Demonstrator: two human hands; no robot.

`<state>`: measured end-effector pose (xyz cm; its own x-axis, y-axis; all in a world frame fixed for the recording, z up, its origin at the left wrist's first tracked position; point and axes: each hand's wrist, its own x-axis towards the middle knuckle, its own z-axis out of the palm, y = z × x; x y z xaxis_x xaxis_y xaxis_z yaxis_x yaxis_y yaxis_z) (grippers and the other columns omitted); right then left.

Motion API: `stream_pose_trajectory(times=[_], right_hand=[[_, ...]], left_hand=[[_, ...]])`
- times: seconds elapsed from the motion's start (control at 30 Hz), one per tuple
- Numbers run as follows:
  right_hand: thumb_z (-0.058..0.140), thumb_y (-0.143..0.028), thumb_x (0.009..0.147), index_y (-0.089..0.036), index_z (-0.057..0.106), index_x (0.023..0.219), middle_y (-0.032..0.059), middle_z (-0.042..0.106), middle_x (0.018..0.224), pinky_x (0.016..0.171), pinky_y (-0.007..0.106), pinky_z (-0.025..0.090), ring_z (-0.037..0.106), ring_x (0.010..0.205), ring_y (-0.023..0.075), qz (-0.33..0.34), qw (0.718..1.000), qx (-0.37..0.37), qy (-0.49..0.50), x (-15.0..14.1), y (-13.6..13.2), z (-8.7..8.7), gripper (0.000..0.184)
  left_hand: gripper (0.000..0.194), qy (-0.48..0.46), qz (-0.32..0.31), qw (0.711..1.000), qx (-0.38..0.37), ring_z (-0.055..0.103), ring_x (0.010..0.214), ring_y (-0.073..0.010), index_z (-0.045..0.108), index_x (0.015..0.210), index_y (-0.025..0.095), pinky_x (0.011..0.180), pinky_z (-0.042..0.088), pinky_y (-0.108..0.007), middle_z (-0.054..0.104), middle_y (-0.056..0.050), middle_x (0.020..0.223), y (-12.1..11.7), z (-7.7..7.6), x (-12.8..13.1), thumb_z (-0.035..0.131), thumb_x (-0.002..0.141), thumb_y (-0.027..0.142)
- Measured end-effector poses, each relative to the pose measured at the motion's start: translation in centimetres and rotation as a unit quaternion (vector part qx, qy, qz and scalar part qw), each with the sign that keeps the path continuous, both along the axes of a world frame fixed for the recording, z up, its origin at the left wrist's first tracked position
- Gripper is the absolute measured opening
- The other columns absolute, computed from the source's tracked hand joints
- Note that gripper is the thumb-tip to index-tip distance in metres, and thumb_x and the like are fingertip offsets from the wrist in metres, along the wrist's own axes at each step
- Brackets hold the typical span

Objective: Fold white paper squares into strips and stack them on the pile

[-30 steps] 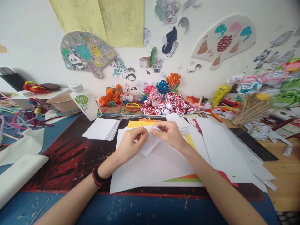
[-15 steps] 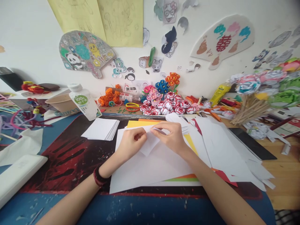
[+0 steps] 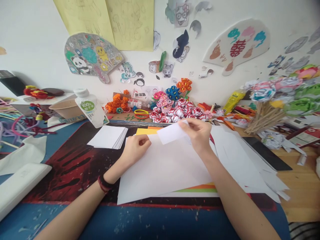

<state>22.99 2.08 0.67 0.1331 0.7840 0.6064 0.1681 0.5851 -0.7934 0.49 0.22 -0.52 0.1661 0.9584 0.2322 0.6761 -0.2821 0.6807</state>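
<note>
My right hand (image 3: 198, 133) pinches a small white piece of paper (image 3: 172, 132) between thumb and fingers. The paper is held tilted above a large white sheet (image 3: 160, 170), its free end pointing left. My left hand (image 3: 137, 146) rests at the left part of the large sheet, fingers curled closed, and no paper shows in it. A dark red and black band circles the left wrist. Left of that hand lies a stack of small white paper squares (image 3: 108, 136). Under the large sheet, yellow, orange and green paper edges show.
A white bottle (image 3: 90, 108) stands behind the stack. Red-and-white paper flowers (image 3: 181, 111) line the wall. More white sheets (image 3: 235, 160) and a black flat panel (image 3: 267, 153) lie at right. A white case (image 3: 22, 186) sits at left on the dark red mat (image 3: 72, 166).
My hands have moved apart. The right hand has drawn the small paper up and to the right, away from the left hand, which has shifted slightly left and stays curled.
</note>
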Motion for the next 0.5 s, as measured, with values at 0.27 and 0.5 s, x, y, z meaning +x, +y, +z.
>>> stream_pose_trajectory(times=[0.27,0.5], right_hand=[[0.073,-0.034,0.073,-0.015,0.070,0.072,0.0030,0.067,0.070,0.061,0.028,0.048,0.063,0.066,0.0177,0.076,0.988,-0.115,0.062,-1.4,0.0,-0.9,0.019],[0.073,-0.029,0.069,-0.013,0.072,0.078,0.0064,0.071,0.079,0.070,0.029,0.049,0.065,0.074,0.0188,0.184,0.942,-0.267,-0.088,-0.8,0.8,-1.5,0.018]], left_hand=[[0.028,-0.122,-0.036,0.992,0.019,0.056,0.074,-0.0147,0.064,0.089,0.018,0.066,0.041,-0.024,0.066,-0.002,0.085,-0.3,0.1,0.5,0.048,0.090,0.041],[0.028,-0.072,-0.029,0.997,0.029,0.047,0.062,-0.0121,0.060,0.077,0.017,0.059,0.035,-0.023,0.054,0.001,0.064,-0.1,0.0,-0.2,0.047,0.091,0.037]])
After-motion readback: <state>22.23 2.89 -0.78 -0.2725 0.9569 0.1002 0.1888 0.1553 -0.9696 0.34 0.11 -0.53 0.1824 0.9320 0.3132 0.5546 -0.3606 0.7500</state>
